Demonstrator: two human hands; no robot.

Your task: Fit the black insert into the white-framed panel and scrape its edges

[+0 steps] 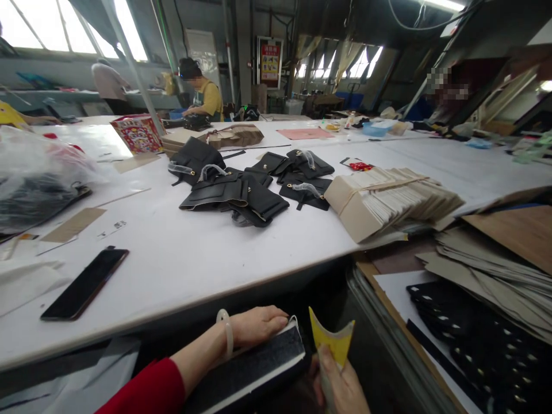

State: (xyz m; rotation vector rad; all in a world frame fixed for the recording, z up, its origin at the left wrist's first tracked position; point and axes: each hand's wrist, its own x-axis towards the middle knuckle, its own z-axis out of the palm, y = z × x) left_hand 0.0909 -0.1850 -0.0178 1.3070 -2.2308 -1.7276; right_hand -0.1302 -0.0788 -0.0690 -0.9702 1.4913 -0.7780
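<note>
Low at the front, my left hand [259,325] holds the far edge of a black bag piece [254,366], its fingers together along the top and the thumb hidden. This piece is block-shaped and leather-like, with pale edges. To its right, my right hand [340,382] is closed round a yellow strip [331,338] that has a hollow, curved end pointing up. The lower part of that strip is covered by the fingers. Several black bags [224,190] lie heaped on the white table [164,276], some with plastic-wrapped handles.
A phone [86,284] lies at the table's left front, near a clear plastic bag [38,172]. On the right stand a banded stack of card [383,198], loose card sheets [495,270] and black pieces [483,345]. A person in yellow [207,95] works across the table.
</note>
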